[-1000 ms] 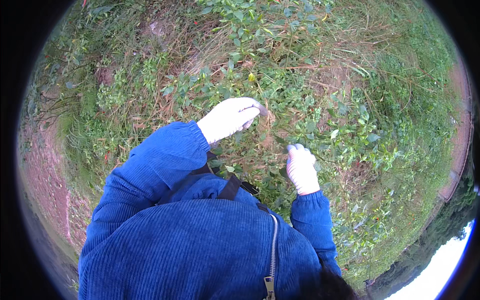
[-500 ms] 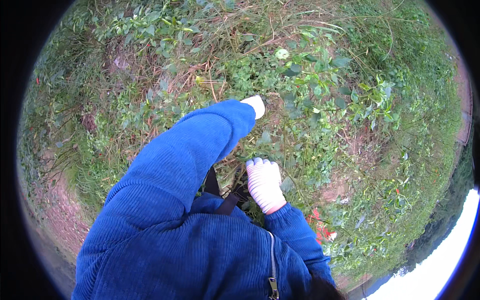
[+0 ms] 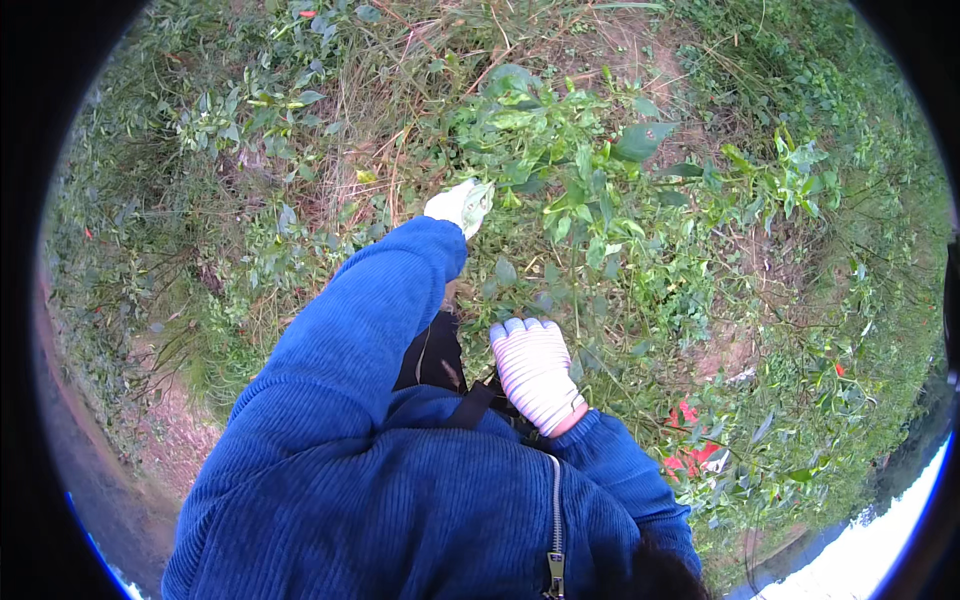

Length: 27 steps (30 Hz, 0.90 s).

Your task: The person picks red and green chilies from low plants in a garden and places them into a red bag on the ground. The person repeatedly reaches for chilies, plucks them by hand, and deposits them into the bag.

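Note:
My left hand [image 3: 453, 206], in a white glove, reaches forward to the left edge of a leafy green pepper plant [image 3: 575, 165]. A pale leaf lies over its far side and its fingers are hidden, so what it holds cannot be made out. Close to my waist, my right hand [image 3: 536, 372] wears a white ribbed glove with grey-blue fingertips. Its fingers are curled closed, and whatever is in them is out of sight. Beside it a dark strap [image 3: 472, 405] crosses the front of my blue jacket.
A red and white object [image 3: 690, 450] lies among leaves to the right of my right forearm. More pepper plants [image 3: 800, 185] with upright green pods grow at the right. Dry grass and stems [image 3: 370, 130] tangle at the far left. Small red spots show in the foliage.
My left hand has moved left, and a pale leaf now shows against it. The pepper plant appears larger and closer. My right hand stays near my waist, still curled.

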Motion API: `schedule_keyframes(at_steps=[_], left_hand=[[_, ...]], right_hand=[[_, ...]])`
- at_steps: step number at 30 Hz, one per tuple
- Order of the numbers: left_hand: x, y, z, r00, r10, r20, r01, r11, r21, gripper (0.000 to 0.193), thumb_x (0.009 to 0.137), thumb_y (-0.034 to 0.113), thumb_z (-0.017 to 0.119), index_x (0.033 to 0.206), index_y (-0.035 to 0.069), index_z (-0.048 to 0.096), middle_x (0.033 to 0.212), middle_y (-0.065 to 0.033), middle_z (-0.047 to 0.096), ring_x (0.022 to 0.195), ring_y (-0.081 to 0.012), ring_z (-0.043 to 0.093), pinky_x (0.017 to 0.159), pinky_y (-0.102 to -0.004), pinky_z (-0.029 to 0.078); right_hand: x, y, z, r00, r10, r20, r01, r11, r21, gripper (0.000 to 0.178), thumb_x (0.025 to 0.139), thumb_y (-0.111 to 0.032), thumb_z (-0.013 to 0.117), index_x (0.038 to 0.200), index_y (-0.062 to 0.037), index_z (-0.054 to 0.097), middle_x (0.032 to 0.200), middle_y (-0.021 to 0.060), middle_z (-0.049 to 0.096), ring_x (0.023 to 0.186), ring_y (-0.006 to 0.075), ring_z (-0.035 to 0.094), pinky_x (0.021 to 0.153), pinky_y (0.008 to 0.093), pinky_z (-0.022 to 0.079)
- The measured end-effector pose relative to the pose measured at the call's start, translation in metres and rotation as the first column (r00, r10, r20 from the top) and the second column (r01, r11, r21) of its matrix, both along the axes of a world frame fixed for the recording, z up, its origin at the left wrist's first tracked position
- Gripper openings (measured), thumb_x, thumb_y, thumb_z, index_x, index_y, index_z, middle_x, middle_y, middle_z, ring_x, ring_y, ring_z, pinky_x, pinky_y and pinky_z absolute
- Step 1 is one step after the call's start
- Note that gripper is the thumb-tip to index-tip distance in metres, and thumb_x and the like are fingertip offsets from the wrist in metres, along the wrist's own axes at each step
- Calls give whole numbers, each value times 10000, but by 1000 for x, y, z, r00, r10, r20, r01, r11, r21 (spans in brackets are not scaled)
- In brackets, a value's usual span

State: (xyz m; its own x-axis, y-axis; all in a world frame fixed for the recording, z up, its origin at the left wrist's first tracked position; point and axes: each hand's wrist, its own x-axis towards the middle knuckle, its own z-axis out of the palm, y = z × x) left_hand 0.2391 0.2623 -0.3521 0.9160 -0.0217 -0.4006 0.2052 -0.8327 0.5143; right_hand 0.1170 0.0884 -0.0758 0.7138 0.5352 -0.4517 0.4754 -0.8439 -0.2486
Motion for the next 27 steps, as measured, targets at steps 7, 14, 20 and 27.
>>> schedule_keyframes(at_steps=[7, 14, 20, 27], left_hand=[[10, 11, 105, 974, 56, -221, 3, 966, 258, 458, 886, 354, 573, 1190, 14, 539, 1063, -221, 664, 1008, -370, 641, 877, -456, 497], [1, 30, 82, 949, 223, -222, -197, 972, 130, 455, 855, 353, 647, 1123, -7, 576, 1105, -232, 649, 1043, -385, 614, 915, -436, 479], [4, 56, 66, 900, 227, -373, -162, 967, 198, 564, 861, 512, 619, 943, -43, 676, 1013, -250, 675, 1018, -392, 626, 897, -429, 476], [9, 74, 86, 278, 93, -956, -929, 280, -243, 200, 958, 224, 606, 849, 56, 589, 728, -55, 589, 478, -73, 434, 344, -231, 327]], right_hand=[[6, -3, 2, 999, -3, -36, 3, 1000, 11, 230, 830, -147, 530, 1026, -92, 638, 925, 80, 637, 895, 245, 623, 778, 400, 472], [9, -5, 9, 998, -59, -11, 60, 995, 84, 207, 818, -143, 561, 1000, -90, 643, 901, 86, 636, 871, 259, 618, 758, 401, 467], [6, -6, 7, 998, -67, -3, 67, 992, 110, 215, 820, -170, 608, 1015, -83, 642, 905, 93, 632, 877, 270, 611, 765, 402, 460], [8, -4, 6, 995, -96, 5, 95, 990, 101, 190, 818, -182, 609, 983, -91, 633, 915, 91, 634, 900, 272, 615, 771, 411, 459]])
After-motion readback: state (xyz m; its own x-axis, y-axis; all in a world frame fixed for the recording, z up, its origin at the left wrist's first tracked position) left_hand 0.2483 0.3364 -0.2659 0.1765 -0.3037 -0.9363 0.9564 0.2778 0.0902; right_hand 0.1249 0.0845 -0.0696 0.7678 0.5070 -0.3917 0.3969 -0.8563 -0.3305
